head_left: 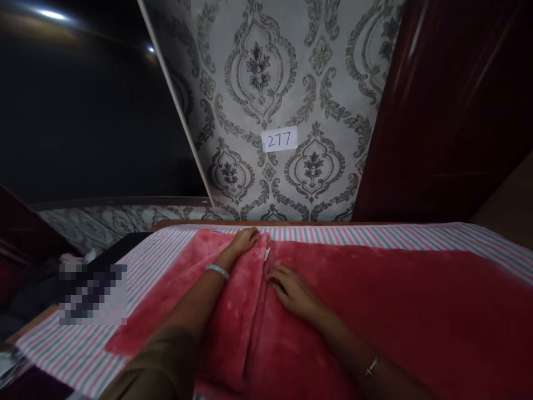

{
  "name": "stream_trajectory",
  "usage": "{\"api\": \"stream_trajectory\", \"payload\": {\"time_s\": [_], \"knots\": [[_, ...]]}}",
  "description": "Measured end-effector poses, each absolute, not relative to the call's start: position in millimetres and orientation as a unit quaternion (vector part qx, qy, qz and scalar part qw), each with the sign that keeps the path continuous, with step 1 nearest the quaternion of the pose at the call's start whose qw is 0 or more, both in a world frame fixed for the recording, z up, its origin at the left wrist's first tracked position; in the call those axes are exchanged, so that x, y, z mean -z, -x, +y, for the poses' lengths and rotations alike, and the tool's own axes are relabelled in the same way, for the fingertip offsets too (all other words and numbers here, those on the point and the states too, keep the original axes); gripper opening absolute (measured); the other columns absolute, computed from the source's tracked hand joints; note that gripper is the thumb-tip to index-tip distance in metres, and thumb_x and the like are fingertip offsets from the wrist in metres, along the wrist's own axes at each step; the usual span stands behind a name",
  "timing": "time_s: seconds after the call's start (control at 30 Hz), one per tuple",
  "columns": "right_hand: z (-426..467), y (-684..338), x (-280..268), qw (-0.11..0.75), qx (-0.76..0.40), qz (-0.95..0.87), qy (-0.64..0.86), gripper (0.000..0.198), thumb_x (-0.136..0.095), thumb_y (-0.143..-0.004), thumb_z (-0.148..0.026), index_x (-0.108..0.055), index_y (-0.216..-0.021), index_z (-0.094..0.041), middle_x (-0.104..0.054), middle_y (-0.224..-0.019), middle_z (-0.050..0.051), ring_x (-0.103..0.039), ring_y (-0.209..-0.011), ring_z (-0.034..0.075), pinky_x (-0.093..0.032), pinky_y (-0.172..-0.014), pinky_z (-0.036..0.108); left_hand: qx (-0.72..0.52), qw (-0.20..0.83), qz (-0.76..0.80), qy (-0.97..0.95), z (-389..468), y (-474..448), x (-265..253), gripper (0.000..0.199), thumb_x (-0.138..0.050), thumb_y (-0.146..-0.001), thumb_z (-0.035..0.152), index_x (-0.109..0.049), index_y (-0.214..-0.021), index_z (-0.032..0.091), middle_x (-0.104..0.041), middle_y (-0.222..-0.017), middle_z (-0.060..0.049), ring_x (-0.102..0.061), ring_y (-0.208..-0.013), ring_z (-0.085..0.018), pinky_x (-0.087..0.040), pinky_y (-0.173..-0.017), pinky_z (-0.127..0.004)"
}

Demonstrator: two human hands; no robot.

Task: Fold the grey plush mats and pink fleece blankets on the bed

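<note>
A red plush cloth (375,311) lies spread out, with a section folded over on its left side. A small white label (267,254) shows by the far end of the fold's edge. My left hand (245,240) is closed on the far corner of the folded section, its fingers curled over the fabric. Nearer to me, my right hand (293,290) has its bent fingers and thumb at the same edge, pinching the cloth there. Parts of the fingertips are hidden in the plush.
Under the cloth is a striped pink, grey and white sheet (154,264) on a table. Behind it rises a patterned wall with a paper marked 277 (280,139). A large dark screen (91,111) stands at the left, and a dark red glossy panel (441,111) at the right.
</note>
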State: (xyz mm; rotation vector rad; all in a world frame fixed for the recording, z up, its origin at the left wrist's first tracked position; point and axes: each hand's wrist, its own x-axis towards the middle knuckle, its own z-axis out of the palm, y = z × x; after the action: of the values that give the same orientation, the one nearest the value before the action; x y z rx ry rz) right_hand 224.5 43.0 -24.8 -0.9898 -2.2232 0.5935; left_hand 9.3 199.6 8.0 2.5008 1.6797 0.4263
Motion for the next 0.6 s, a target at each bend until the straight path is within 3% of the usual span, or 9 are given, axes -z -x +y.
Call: {"api": "stream_trajectory", "payload": {"time_s": [0.13, 0.2, 0.37, 0.47, 0.6], "knots": [[35, -222, 18, 0.317, -0.244, -0.868, 0.294, 0.008, -0.058, -0.09, -0.018, -0.066, -0.09, -0.019, -0.065, -0.095, 0.006, -0.06, -0.088, 0.019, -0.046, -0.079, 0.03, -0.155, 0.027, 0.555, -0.817, 186, -14, -18, 0.039, -0.057, -0.09, 0.021, -0.062, -0.128, 0.018, -0.067, -0.128, -0.013, -0.059, -0.121, -0.026, -0.046, -0.104, -0.041], [31, -220, 15, 0.32, -0.26, -0.873, 0.259, 0.01, -0.059, -0.091, -0.022, -0.065, -0.085, -0.018, -0.064, -0.091, 0.006, -0.059, -0.084, 0.018, -0.045, -0.076, 0.03, -0.165, 0.016, 0.551, -0.818, 177, -14, -25, 0.043, -0.059, -0.089, 0.022, -0.06, -0.132, 0.017, -0.06, -0.138, -0.015, -0.053, -0.129, -0.028, -0.041, -0.11, -0.045], [22, -221, 8, 0.305, -0.298, -0.879, 0.215, 0.021, -0.057, -0.096, -0.034, -0.065, -0.086, -0.018, -0.066, -0.088, 0.006, -0.058, -0.08, 0.018, -0.044, -0.076, 0.031, -0.186, 0.031, 0.456, -0.87, 143, -6, -34, 0.028, -0.055, -0.09, 0.017, -0.07, -0.113, 0.017, -0.068, -0.123, -0.012, -0.058, -0.121, -0.024, -0.043, -0.11, -0.04], [5, -224, 4, 0.294, -0.321, -0.867, 0.244, 0.026, -0.064, -0.091, -0.042, -0.064, -0.096, -0.017, -0.067, -0.097, 0.007, -0.06, -0.086, 0.021, -0.048, -0.079, 0.033, -0.208, 0.068, 0.41, -0.885, 109, 3, -35, 0.024, -0.053, -0.092, 0.019, -0.072, -0.107, 0.017, -0.073, -0.113, -0.01, -0.064, -0.112, -0.022, -0.047, -0.105, -0.038], [-34, -226, 4, 0.24, -0.295, -0.878, 0.291, 0.065, -0.076, -0.081, -0.043, -0.052, -0.136, -0.018, -0.058, -0.131, 0.014, -0.06, -0.109, 0.028, -0.051, -0.092, 0.041, -0.247, 0.111, 0.394, -0.879, 47, 18, -36, 0.027, -0.051, -0.097, 0.027, -0.069, -0.114, 0.019, -0.073, -0.117, -0.009, -0.066, -0.11, -0.021, -0.05, -0.101, -0.037]]}}
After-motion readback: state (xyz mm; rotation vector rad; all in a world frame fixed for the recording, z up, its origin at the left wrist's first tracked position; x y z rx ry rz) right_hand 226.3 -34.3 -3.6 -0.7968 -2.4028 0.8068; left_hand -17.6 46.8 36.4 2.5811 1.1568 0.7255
